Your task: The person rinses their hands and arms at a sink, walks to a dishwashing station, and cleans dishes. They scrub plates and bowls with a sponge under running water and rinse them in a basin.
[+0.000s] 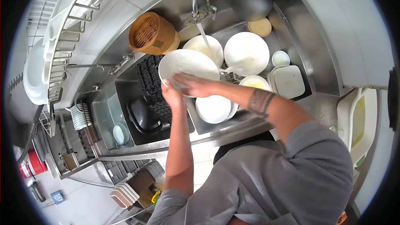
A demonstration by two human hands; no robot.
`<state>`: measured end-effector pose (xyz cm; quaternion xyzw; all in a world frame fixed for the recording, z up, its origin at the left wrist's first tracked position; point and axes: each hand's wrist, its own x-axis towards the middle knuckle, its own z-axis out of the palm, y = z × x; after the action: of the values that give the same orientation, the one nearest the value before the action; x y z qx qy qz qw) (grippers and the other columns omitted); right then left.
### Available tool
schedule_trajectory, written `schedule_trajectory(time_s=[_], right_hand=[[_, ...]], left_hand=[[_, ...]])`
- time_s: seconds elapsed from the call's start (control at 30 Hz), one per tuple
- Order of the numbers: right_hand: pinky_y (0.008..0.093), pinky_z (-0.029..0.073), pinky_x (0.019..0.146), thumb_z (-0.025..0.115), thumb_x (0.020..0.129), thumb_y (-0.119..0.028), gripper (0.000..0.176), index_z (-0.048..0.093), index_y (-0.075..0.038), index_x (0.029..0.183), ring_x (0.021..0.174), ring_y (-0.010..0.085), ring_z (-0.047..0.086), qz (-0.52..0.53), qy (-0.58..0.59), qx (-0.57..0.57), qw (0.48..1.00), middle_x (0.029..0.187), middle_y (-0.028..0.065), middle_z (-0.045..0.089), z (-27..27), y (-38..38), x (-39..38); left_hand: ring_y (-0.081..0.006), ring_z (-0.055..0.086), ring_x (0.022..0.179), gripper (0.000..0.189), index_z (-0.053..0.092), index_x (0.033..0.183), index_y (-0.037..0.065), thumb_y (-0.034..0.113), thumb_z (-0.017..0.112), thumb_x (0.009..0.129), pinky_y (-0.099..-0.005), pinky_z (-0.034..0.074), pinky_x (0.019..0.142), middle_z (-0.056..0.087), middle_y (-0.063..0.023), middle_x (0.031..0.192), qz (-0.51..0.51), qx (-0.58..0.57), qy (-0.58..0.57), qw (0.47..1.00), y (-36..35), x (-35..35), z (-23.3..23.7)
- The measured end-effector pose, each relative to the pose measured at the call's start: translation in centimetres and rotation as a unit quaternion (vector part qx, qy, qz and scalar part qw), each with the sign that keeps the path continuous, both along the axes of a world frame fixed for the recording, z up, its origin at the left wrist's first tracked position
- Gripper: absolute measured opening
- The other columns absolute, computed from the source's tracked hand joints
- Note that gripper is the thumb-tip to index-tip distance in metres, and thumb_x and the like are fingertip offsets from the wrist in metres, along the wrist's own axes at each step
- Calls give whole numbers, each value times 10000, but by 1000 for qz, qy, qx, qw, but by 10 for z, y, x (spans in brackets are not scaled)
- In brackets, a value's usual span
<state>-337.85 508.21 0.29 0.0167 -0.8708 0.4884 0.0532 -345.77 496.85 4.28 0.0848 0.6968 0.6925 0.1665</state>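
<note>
My left hand point(171, 95) grips the near rim of a white plate point(189, 63), which is held tilted above the sink. Across the plate's face lies my right hand point(192, 84), fingers stretched out and slightly blurred. Water runs from the faucet point(201, 0) just behind the plate, onto another white dish point(204, 43). To the right in the basin sit a large white plate point(246, 52), a bowl with yellowish liquid point(255, 81), a small cup point(280, 58) and stacked square plates point(289, 81). More round white plates point(213, 109) lie below my right forearm.
A bamboo steamer point(153, 33) stands on the left ledge beside a black textured mat point(154, 83). A black container point(143, 114) lies in the left basin. A dark wok point(251, 0) is at the back right. A wire dish rack point(68, 29) hangs upper left.
</note>
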Motion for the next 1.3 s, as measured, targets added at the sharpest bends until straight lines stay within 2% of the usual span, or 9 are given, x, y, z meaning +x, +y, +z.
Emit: schedule_trajectory(time_s=[0.17, 0.27, 0.47, 0.6, 0.7, 0.83, 1.03, 1.23, 1.3], right_hand=[[516, 128, 1246, 449, 1048, -440, 739, 192, -18, 1598, 1539, 411, 137, -314, 44, 229, 920, 1635, 282, 194, -51, 39, -4], [431, 135, 1257, 449, 1054, -418, 731, 180, -9, 1598, 1543, 379, 133, -269, 126, -348, 889, 1634, 292, 180, -14, -4, -54], [460, 340, 1178, 675, 930, -241, 552, 514, -23, 1411, 1417, 389, 414, -79, 45, 182, 979, 1557, 222, 395, -48, 26, 39], [443, 551, 898, 708, 821, 16, 560, 536, -16, 1353, 1099, 327, 646, -491, -57, -499, 712, 1232, 209, 620, -1, 24, 16], [410, 593, 815, 719, 813, 23, 558, 544, 6, 1343, 1115, 272, 645, -447, -37, -670, 591, 1236, 175, 627, -52, -21, -7], [460, 628, 794, 706, 806, 45, 545, 545, 33, 1326, 1108, 305, 651, -249, -180, -537, 785, 1230, 178, 639, 35, 9, 43], [495, 633, 816, 701, 878, -15, 432, 547, 99, 1266, 965, 319, 706, -460, -2, -648, 607, 1163, 228, 646, 10, -53, 19], [433, 575, 930, 731, 834, -19, 518, 555, 81, 1311, 1073, 311, 676, -397, -101, -250, 877, 1250, 210, 635, 100, -1, 105], [441, 572, 936, 718, 899, -127, 578, 492, 18, 1411, 1215, 307, 614, -396, -3, -473, 787, 1327, 197, 608, 106, 27, 100]], left_hand=[[-219, 635, 1074, 377, 598, 1268, -29, 265, 429, 1104, -366, 504, 948, 670, -115, 1161, -66, -8, -84, 994, -11, 25, 12], [-203, 618, 1079, 378, 624, 1249, -33, 271, 471, 1086, -359, 483, 962, 669, -113, 1144, -85, -78, -49, 992, 2, 23, -21], [-313, 649, 1113, 414, 511, 1356, -55, 247, 419, 1088, -443, 525, 968, 636, -186, 1236, -10, 56, -134, 989, -45, -30, 13], [-313, 641, 1120, 420, 478, 1384, -53, 238, 427, 1084, -449, 521, 969, 630, -166, 1251, 14, 162, -223, 961, -52, -30, -6], [-339, 497, 1331, 501, 384, 1479, -14, 301, 391, 1090, -491, 389, 1138, 522, -160, 1421, 77, 187, -197, 959, -44, 20, -29], [-336, 478, 1374, 549, 304, 1530, -4, 298, 407, 1084, -519, 380, 1160, 483, -169, 1483, -30, 230, -259, 938, -85, 3, 5], [-290, 610, 1173, 406, 463, 1411, -64, 13, 525, 1017, -468, 494, 1033, 583, -174, 1348, 97, 252, -273, 923, -23, 35, -14], [-191, 654, 978, 294, 563, 1226, -58, 77, 640, 976, -336, 537, 878, 662, -159, 1179, -60, 34, 16, 997, -47, -39, -17], [-166, 660, 915, 294, 615, 1150, -47, 94, 733, 921, -309, 541, 820, 710, -119, 1048, -123, -22, 63, 990, -30, -36, -22]])
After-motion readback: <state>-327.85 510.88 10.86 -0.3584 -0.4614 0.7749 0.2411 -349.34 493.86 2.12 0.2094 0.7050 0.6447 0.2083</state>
